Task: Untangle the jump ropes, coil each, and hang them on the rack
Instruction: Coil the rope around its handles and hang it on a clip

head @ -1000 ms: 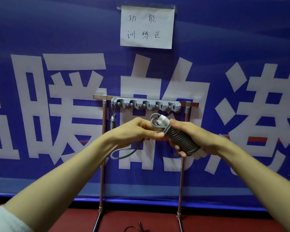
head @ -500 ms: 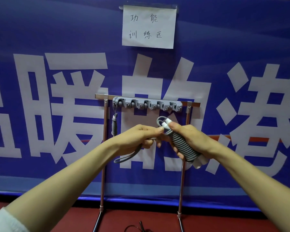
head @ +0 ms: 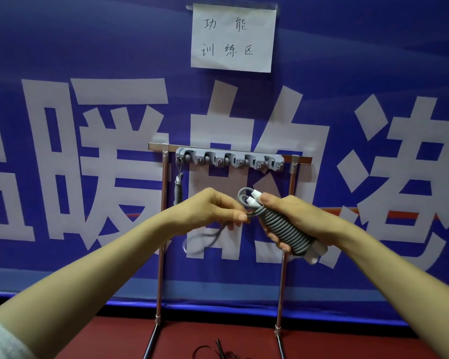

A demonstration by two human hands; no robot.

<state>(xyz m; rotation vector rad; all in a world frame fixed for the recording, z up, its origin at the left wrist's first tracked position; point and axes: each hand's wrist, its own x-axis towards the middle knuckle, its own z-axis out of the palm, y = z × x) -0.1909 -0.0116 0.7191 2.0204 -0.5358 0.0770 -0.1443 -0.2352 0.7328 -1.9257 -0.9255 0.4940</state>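
The left hand (head: 213, 213) has closed in, fingers (head: 237, 216) pinching the loose tail (head: 252, 216) taut for winding. The right hand (head: 296, 221) clenches the grey coiled jump rope (head: 283, 229), steadying it before the grey-hooked metal rack (head: 228, 160), where a second coiled grey rope (head: 178, 190) hangs.

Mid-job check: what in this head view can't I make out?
Head view, all four:
1. Loose tail under the left hand: motion-blurred, its end untraceable.
2. White handles: mostly covered by the right hand and grey coil.
3. Dark rope on the floor: cut by the bottom edge.
4. Hung rope at the rack: too small to see how it hooks on.
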